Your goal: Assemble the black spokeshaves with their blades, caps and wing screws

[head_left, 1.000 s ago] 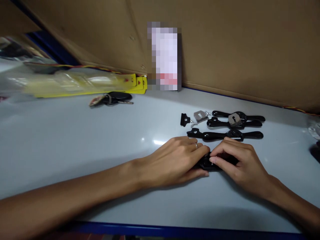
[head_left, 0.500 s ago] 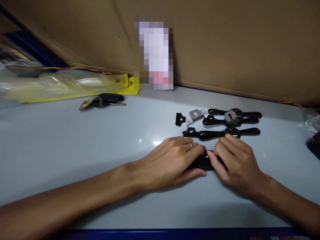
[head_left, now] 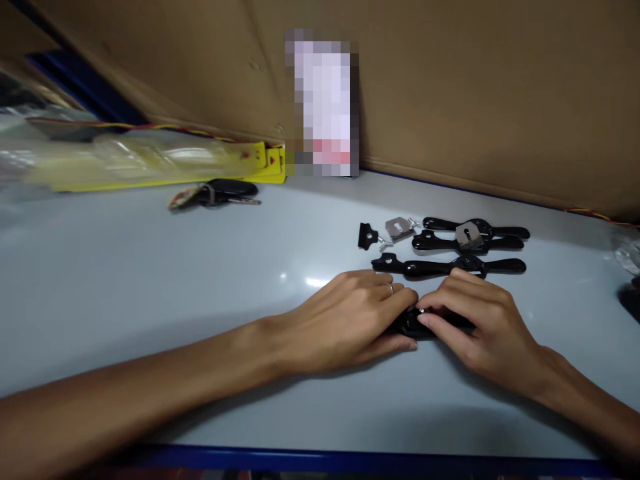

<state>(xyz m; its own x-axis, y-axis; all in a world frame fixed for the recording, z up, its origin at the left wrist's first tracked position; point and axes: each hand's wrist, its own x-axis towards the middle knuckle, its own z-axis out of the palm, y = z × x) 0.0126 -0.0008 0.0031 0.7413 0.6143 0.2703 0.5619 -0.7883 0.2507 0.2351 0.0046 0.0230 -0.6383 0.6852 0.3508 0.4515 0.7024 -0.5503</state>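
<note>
Both hands meet over a black two-handled metal tool (head_left: 411, 325) lying on the pale grey table (head_left: 150, 280). My left hand (head_left: 350, 320) lies over its left end with fingers curled round it, a ring on one finger. My right hand (head_left: 475, 327) grips the right end, its fingertips pinching at a small silvery part near the middle of the tool. Most of the tool is hidden under the two hands.
Just beyond lie three more black tools (head_left: 450, 267), a grey metal plate (head_left: 399, 229), a small black clamp piece (head_left: 367, 236) and screws. A key bunch (head_left: 220, 193) and yellow packages (head_left: 150, 165) lie at the left. A cardboard wall (head_left: 475, 100) stands behind.
My right hand's fingers have shifted slightly at the middle of the tool, and the view has swayed a little. Both hands stay on the tool in the same place.
</note>
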